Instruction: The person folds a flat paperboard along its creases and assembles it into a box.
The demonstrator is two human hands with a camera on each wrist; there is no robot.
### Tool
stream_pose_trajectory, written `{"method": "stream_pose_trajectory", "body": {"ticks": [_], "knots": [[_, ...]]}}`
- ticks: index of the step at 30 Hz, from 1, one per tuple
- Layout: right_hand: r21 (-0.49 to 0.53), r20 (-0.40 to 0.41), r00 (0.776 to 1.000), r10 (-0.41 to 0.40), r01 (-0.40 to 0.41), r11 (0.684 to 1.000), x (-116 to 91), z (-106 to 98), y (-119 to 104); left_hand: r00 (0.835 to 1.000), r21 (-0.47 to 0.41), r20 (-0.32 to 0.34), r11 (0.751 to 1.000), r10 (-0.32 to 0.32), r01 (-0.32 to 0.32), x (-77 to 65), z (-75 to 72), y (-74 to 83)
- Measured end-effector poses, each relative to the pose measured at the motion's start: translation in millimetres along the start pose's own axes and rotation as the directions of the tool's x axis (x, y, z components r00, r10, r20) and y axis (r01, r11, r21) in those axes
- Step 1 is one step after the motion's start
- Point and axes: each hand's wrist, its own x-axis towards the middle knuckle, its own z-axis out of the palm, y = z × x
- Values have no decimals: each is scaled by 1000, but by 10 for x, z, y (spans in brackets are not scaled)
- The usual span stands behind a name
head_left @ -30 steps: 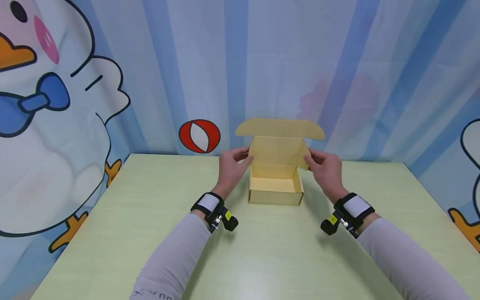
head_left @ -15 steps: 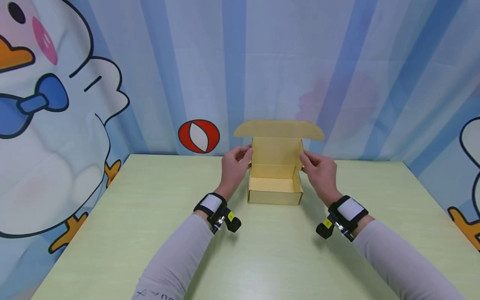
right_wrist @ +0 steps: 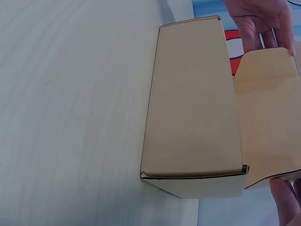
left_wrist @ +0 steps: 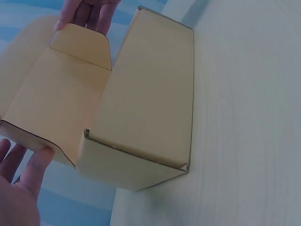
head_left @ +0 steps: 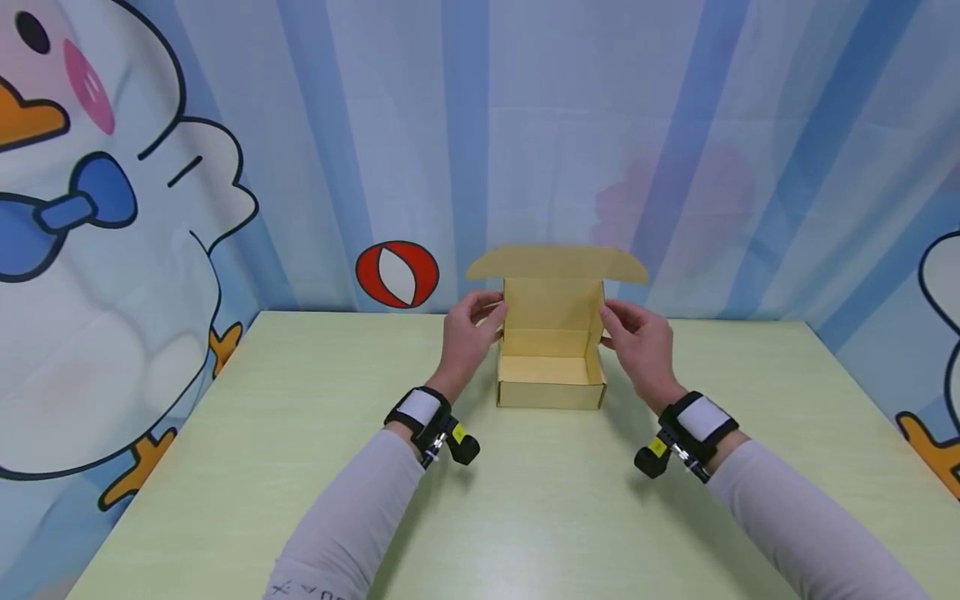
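Note:
A small tan cardboard box (head_left: pixel 551 395) stands on the table with its lid (head_left: pixel 555 304) raised at the back. The lid's long curved front flap spreads out at the top. My left hand (head_left: pixel 465 337) holds the lid's left side flap (right_wrist: pixel 265 66) with thumb and fingers. At the other side, my right hand (head_left: pixel 641 346) holds the right side flap (left_wrist: pixel 84 42) the same way. Both side flaps are bent forward from the lid. In the head view, I see the bare inside of the box; some fingertips are hidden behind the flaps.
The pale table (head_left: pixel 300 400) ends against a blue striped curtain (head_left: pixel 405 125) close behind the lid. A cartoon duck and a red ball are printed on it. A strap with a small camera (head_left: pixel 461 443) sits on each wrist.
Both hands have drawn slightly inward, bending the lid's side flaps in from a wider spread. The raised lid sits a little lower in the head view. The box base stays in place.

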Motion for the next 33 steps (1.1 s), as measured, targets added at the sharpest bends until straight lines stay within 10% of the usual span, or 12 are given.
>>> {"method": "stream_pose_trajectory", "body": {"ticks": [16,33], "knots": [[108,126,982,-143,130,986,-20,-53,131,992,-31,122,998,-43,47,-25,-105,-21],[133,226,967,-118,89,987,-42,-149,210,983,-21,181,1000,-12,16,-80,-162,-53]]}}
